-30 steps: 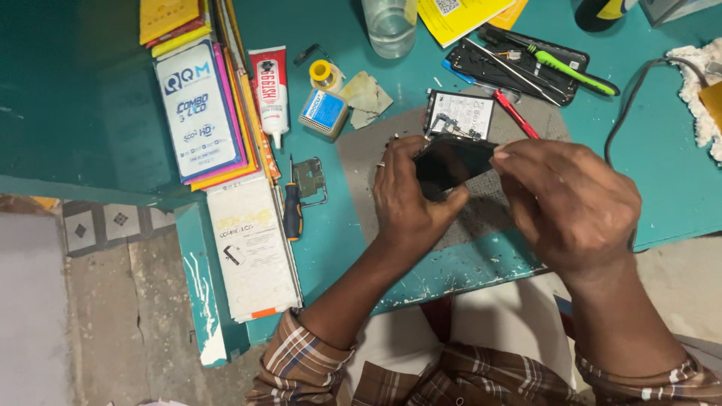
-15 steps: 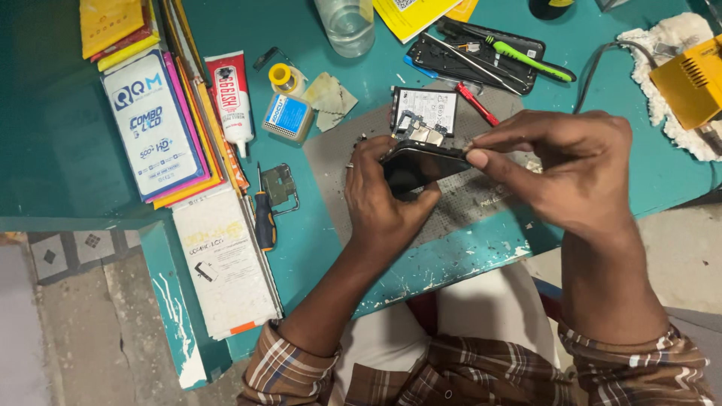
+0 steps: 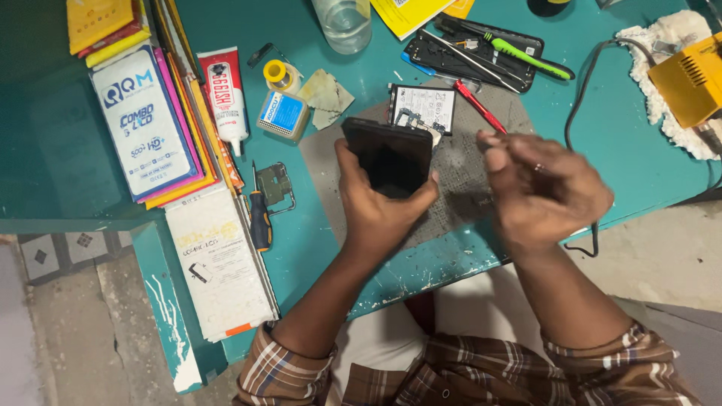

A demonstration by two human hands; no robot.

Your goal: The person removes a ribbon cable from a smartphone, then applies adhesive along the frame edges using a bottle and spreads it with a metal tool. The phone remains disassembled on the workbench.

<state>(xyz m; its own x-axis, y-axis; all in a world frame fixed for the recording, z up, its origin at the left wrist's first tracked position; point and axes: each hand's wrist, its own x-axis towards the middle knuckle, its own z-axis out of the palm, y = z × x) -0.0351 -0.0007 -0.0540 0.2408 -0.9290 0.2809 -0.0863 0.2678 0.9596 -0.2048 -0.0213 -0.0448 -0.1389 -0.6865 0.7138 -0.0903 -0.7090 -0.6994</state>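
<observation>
Head view shows me a dark phone screen panel at the centre of the frame, held up off the tabletop. Its long axis runs roughly from upper left to lower right, only slightly off vertical, with the upper short edge tilted toward the top left and the dark face turned toward me.

Just behind it, toward the top of the frame, lies an opened phone body on a grey work mat, with a red-handled tool beside it. Further up sit a black tray of tools with a green-handled screwdriver on it, and a clear glass. At left I see a white glue tube, a small blue-labelled tin, a stack of flat boxes and a black-and-orange screwdriver. A yellow box rests on a white cloth at upper right.

My left hand grips the panel from below, thumb on its left edge and fingers wrapped on the right. My right hand is blurred, curled loosely just right of the panel, apart from it; I cannot tell whether it holds anything.
</observation>
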